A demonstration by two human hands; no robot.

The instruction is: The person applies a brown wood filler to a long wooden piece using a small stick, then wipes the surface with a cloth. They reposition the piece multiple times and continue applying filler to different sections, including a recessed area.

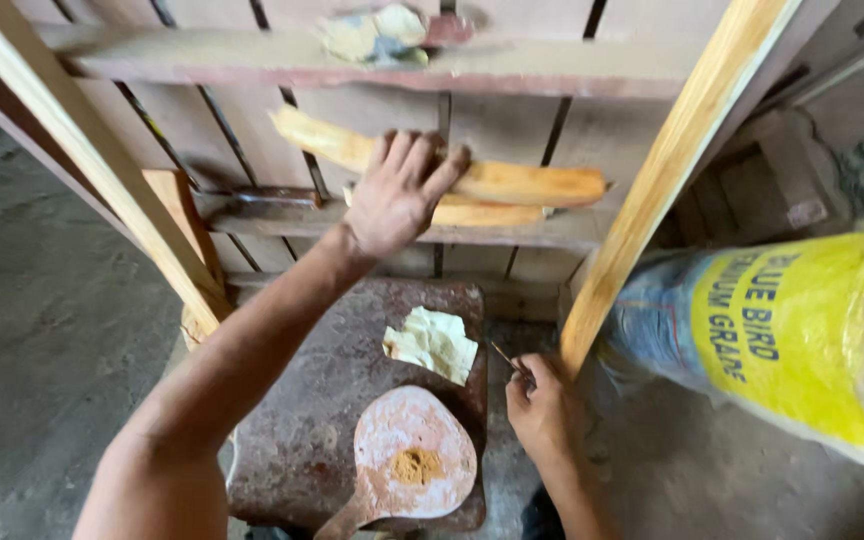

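A slatted wooden frame (512,120) fills the upper view, with two pale diagonal rails crossing it, one at the left (82,160) and one at the right (672,170). At the right edge lies a yellow and blue sack (792,330), and below the frame sits a dark rusty metal block (322,400). On the block rest a round wooden paddle (412,460) with a small heap of brown powder (417,466) and, just beside it, a crumpled pale cloth (434,343). The left hand (397,195) lies palm down with its fingers spread over two yellowish wood strips (512,185) that rest on a crossbar of the frame, pressing on them rather than closing around them. The right hand (544,405), near the foot of the right rail, has its fingers pinched narrow on a thin stick (505,358) whose tip points up toward the cloth. It seems to be a filling or patching stage: the strips are being steadied while the stick is kept ready. The next move would likely call for a firm hold on the strips and a careful, small dab with the stick's tip, without disturbing the powder.
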